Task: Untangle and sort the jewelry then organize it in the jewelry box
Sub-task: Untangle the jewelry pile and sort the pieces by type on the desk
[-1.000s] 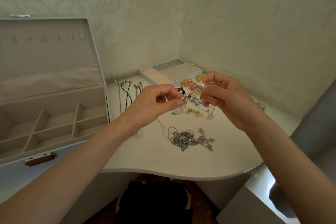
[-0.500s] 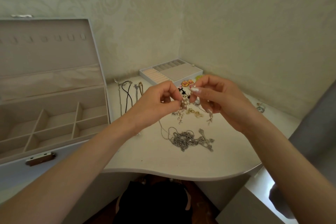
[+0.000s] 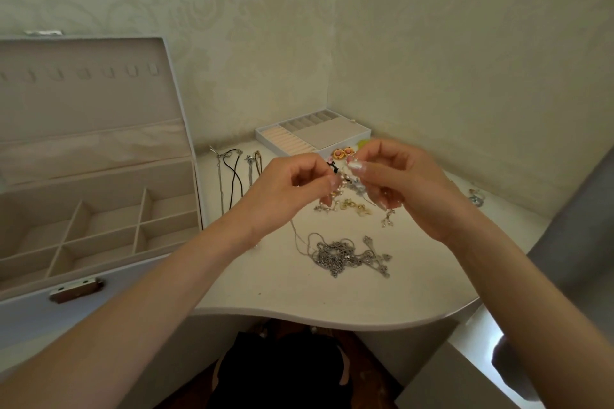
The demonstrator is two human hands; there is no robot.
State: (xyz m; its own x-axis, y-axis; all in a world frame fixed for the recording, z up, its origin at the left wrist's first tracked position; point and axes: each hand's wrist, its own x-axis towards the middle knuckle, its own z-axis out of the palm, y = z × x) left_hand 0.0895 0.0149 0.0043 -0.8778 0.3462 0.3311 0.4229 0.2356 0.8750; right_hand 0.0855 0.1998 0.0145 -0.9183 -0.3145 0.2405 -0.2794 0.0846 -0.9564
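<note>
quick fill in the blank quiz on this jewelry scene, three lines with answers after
1. The jewelry box stands with its lid ____.
2. The left hand and the right hand both pinch a small beaded piece, held ____ the table.
3. The tangled chain lying nearer the person than the hands is ____ in colour.

Missing words: open; above; silver

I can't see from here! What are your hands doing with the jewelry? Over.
Left hand and right hand both pinch a small beaded tangle. Jewelry box open. Silver chain heap lies below.
</note>
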